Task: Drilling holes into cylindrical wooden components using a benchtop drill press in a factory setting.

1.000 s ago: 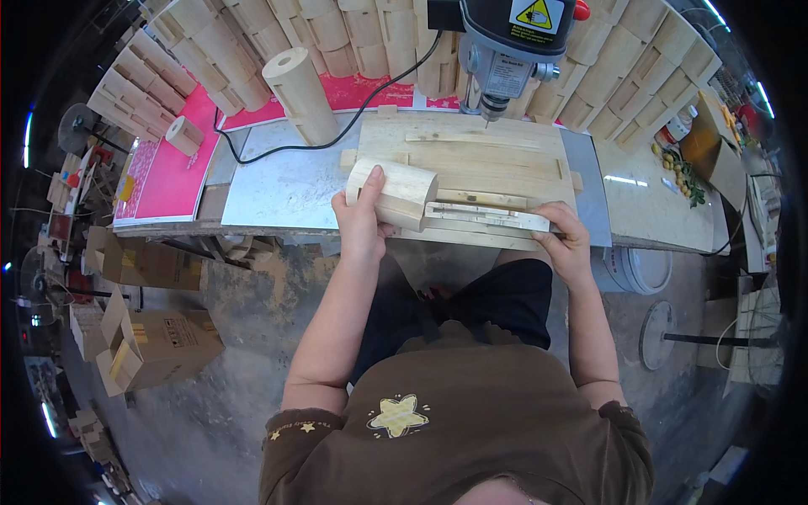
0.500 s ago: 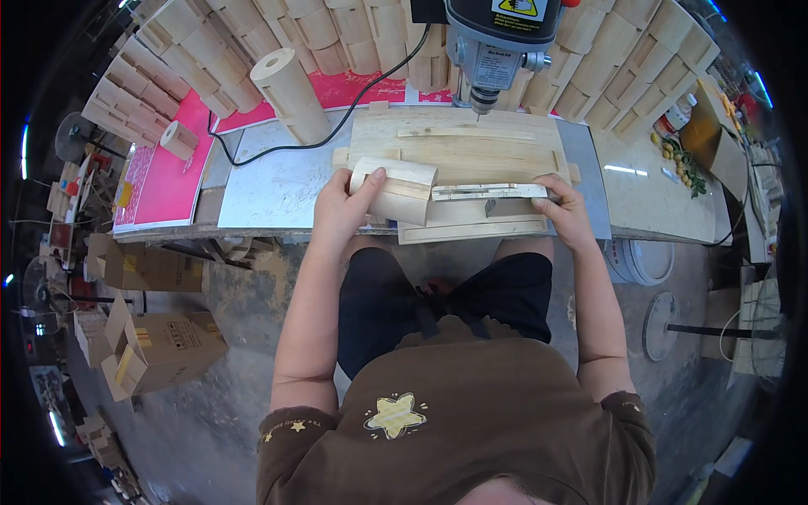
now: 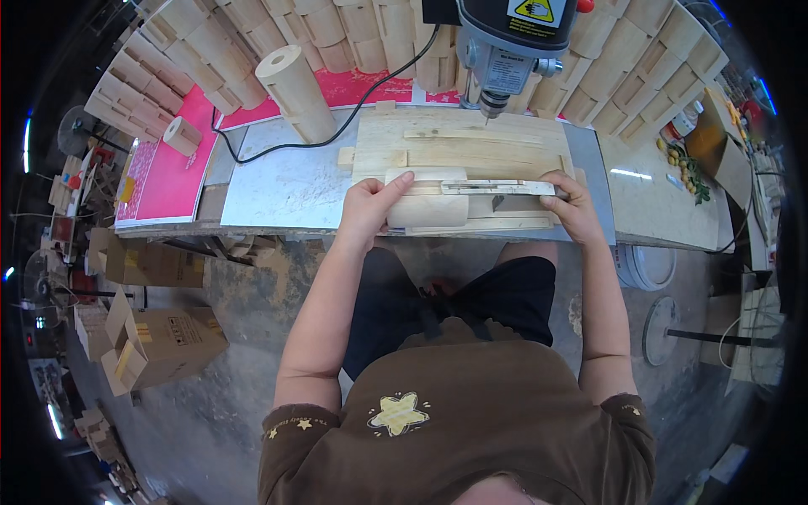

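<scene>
My left hand (image 3: pixel 370 210) grips a pale rounded wooden block (image 3: pixel 438 206) lying on a flat wooden jig board (image 3: pixel 471 147) on the workbench. A thin metal ruler-like strip (image 3: pixel 497 188) lies across the block's top. My right hand (image 3: pixel 571 206) holds the right end of that strip and the board's front edge. Above the board stands a drill press (image 3: pixel 509 50), its bit pointing down at the board's far edge. The block is near the front edge, away from the bit.
A wooden cylinder (image 3: pixel 295 80) and a smaller one (image 3: pixel 181 135) stand at the left on a pink mat (image 3: pixel 172 181). Stacked wooden blocks (image 3: pixel 219 42) line the back. A black cable (image 3: pixel 337 135) crosses the metal sheet (image 3: pixel 278 189). Cardboard boxes (image 3: pixel 160 345) sit on the floor at the left.
The view has shifted, so the bench sits lower and larger in the picture. Both hands stay on the block and strip; the block now lies flatter along the board's front.
</scene>
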{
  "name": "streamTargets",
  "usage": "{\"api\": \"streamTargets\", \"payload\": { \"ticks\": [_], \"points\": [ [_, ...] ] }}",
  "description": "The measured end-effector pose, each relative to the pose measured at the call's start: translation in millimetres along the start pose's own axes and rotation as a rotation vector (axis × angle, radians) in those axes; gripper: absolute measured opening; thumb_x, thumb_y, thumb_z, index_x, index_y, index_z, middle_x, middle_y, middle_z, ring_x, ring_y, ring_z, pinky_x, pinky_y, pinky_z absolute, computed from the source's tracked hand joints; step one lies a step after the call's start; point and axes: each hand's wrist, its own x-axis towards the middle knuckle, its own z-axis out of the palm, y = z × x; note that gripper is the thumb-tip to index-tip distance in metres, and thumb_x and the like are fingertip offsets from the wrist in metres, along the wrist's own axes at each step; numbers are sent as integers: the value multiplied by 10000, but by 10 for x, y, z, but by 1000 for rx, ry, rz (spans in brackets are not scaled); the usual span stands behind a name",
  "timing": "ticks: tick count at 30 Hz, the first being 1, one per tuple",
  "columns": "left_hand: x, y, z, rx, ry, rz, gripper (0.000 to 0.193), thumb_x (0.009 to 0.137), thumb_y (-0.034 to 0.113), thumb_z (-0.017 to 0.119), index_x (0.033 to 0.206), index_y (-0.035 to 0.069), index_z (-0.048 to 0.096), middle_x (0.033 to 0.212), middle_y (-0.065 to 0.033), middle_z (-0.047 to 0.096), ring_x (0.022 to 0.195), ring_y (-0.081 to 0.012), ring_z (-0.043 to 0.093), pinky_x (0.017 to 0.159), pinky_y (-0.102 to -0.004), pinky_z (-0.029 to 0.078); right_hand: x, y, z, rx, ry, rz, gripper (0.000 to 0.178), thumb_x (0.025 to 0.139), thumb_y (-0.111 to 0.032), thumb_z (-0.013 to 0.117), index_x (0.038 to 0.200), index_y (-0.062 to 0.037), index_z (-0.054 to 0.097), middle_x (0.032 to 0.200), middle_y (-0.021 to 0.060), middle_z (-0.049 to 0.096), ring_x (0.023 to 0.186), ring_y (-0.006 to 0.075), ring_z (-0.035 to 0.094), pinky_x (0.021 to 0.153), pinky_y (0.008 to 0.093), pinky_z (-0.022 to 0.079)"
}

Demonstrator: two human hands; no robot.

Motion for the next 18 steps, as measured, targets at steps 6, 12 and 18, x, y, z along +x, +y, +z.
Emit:
{"api": "streamTargets", "payload": {
  "ticks": [6,12,18],
  "points": [
    [41,-298,292,-62,-211,281,387,761,346,707,875,15,542,711,2,527,593,-66,502,529,-196,411,17,-33,72,-21,-17,41,237,762,-30,639,991,-24,578,920,10,563,904,107,505,812,230,388],
    [20,-548,322,563,79,938,592,592,194,774,1106,32,528,1010,-132,570,927,-284,533,805,-368,428,-9,-132,68,-765,165,-242,331,693,-89,700,986,-36,555,923,90,585,858,257,524,764,333,420],
    [279,-483,562,773,221,972,706,545,283,770,1176,93,517,956,-57,556,1000,-254,456,876,-419,282,253,-34,-81,-841,263,-154,418,638,-132,739,1005,-40,561,930,138,578,847,319,523,736,378,423]
  ]
}}
